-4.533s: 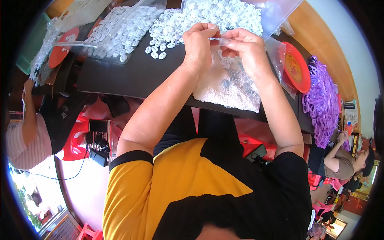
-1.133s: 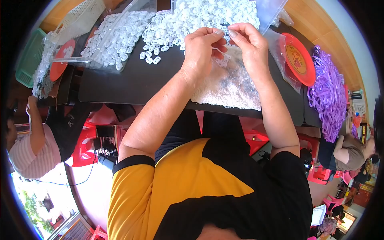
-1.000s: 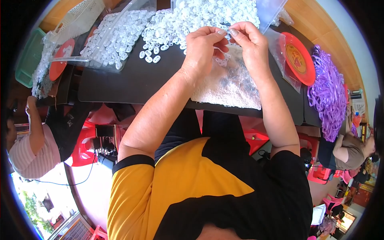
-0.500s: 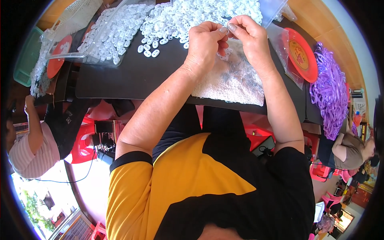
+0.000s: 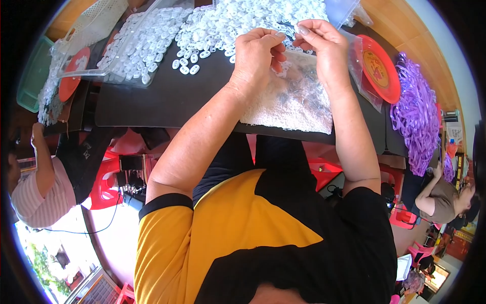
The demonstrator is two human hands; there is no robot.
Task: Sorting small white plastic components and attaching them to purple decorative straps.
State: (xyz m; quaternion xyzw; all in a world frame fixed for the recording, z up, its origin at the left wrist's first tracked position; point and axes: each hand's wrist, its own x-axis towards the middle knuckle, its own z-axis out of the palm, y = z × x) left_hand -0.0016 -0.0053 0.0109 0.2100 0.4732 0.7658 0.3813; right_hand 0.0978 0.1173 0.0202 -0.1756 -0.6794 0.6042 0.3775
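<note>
1. dark tabletop (image 5: 147,106) fills the upper part of view, w/ a white cloth (image 5: 291,115) lying at its near edge; grayish clear bits (image 5: 299,92) on the cloth.
2. l hand (image 5: 257,54) raised at cloth's far left corner: thumb & index tips close tog.; can't tell if smth is pinched btwn them.
3. r hand (image 5: 326,48) raised at cloth's far right corner, apart from l hand: thumb near index tip, also narrow; anything held is too small to tell.
4. white ovals (image 5: 263,16) in a big pile just beyond cloth; a few loose ones (image 5: 185,66) to its far left.
5. clear bin (image 5: 83,73) w/ more ovals, well left of cloth, beyond the loose ones.
6. red plate (image 5: 394,86) & clear bag (image 5: 373,99) right of cloth; purple ribbon heap (image 5: 416,121) farther right.
7. co-worker in striped top (image 5: 43,200) well left of cloth; another in brown top (image 5: 439,201) well right.
</note>
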